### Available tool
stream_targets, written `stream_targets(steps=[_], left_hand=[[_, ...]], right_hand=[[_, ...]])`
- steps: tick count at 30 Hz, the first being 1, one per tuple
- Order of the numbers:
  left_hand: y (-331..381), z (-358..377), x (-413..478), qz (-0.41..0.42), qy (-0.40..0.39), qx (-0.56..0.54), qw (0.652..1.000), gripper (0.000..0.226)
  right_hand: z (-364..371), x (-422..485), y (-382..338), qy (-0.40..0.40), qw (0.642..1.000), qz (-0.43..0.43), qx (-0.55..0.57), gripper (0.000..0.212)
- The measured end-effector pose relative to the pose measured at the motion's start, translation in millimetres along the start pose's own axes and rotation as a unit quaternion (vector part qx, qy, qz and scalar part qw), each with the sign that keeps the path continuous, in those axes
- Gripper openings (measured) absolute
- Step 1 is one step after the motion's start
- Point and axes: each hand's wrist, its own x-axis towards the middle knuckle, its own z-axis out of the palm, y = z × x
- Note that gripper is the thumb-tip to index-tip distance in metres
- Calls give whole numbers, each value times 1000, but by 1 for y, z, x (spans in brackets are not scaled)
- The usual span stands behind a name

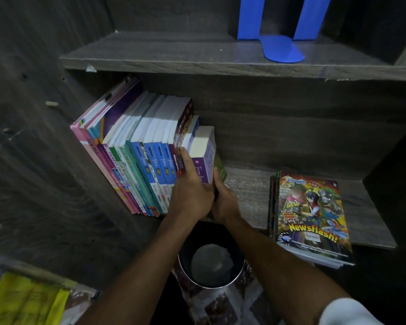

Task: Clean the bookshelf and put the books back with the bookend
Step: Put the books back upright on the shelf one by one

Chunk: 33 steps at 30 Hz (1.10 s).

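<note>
A row of several books (136,146) stands leaning left on the lower shelf (251,195) of a dark wooden bookshelf. At the row's right end are a purple book (203,158) and a thin green book (220,168). My left hand (189,195) lies over the spines there, fingers curled round the purple book's left side. My right hand (223,199) grips the green book from the right, thumb up along its edge. A blue bookend (283,46) stands on the upper shelf (174,56), apart from both hands.
A stack of magazines (311,219) with a colourful cover lies flat at the right of the lower shelf. Below my arms stands a round metal bin (211,266) on a patterned floor. Yellow cloth (26,301) lies at the bottom left.
</note>
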Motion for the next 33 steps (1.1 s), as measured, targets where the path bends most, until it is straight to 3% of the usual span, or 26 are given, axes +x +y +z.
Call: stream_targets(steps=[2, 5, 9, 13, 20, 25, 33], left_hand=[[0, 4, 1, 5, -6, 6, 1000, 108], [0, 7, 1, 7, -14, -3, 1000, 108], [-1, 6, 4, 10, -16, 1, 1000, 110], [-8, 7, 4, 20, -2, -8, 1000, 109], [-25, 13, -6, 100, 41, 9, 994, 78], [-21, 12, -15, 142, 29, 69, 987, 49], [3, 29, -24, 155, -43, 153, 975, 44]], right_hand=[[-3, 6, -4, 8, 998, 38, 39, 43], [-9, 16, -6, -21, 999, 48, 12, 56], [-16, 19, -13, -12, 998, 53, -22, 50], [-25, 17, -20, -56, 997, 56, -5, 45], [-57, -1, -32, -82, 995, 48, 39, 49], [-90, -20, -38, -76, 993, 30, -79, 50], [-137, -62, -38, -84, 964, 7, -254, 47]])
